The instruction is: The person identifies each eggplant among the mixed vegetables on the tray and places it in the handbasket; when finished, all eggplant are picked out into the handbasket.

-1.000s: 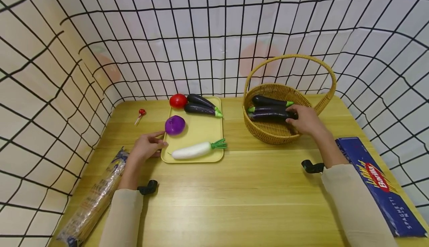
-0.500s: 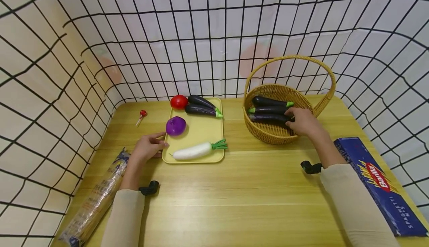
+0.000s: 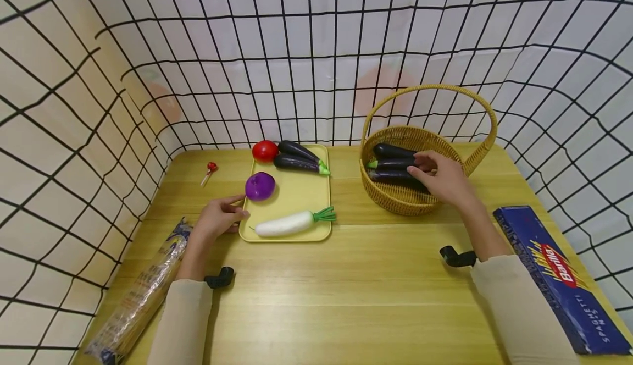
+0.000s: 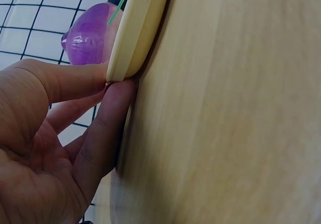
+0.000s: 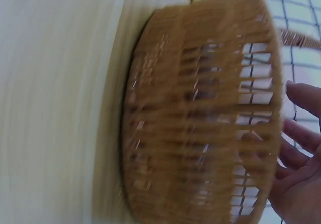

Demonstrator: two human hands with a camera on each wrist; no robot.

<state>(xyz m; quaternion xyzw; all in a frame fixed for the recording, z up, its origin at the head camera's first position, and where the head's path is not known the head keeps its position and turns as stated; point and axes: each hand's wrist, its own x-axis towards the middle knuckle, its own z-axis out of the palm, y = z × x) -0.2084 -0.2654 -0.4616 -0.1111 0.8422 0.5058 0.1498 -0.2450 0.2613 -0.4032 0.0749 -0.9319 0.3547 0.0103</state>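
My left hand (image 3: 217, 219) pinches the left rim of a yellow tray (image 3: 296, 192); in the left wrist view thumb and finger meet at the tray's edge (image 4: 123, 58). On that tray lie a purple onion-like vegetable (image 3: 260, 186), a white radish (image 3: 284, 225) with green leaves, a red tomato (image 3: 265, 150) and two eggplants (image 3: 296, 162). Over the wicker basket (image 3: 395, 205) hovers my right hand (image 3: 445, 178), thumb and fingers apart, holding nothing. Three eggplants (image 3: 388, 175) lie side by side in the basket, their right ends partly hidden by the hand.
A clear bag of spaghetti (image 3: 143, 293) lies at the left, a blue spaghetti box (image 3: 559, 277) at the right. Behind the tray's left side is a red lollipop (image 3: 211, 168). The basket's tall handle (image 3: 430, 86) arches above it. Black wire grid (image 3: 321, 57) encloses the back and sides.
My right hand has let go of the front eggplant and shifted up and left above the basket, its fingers spreading. The left hand stays at the tray.
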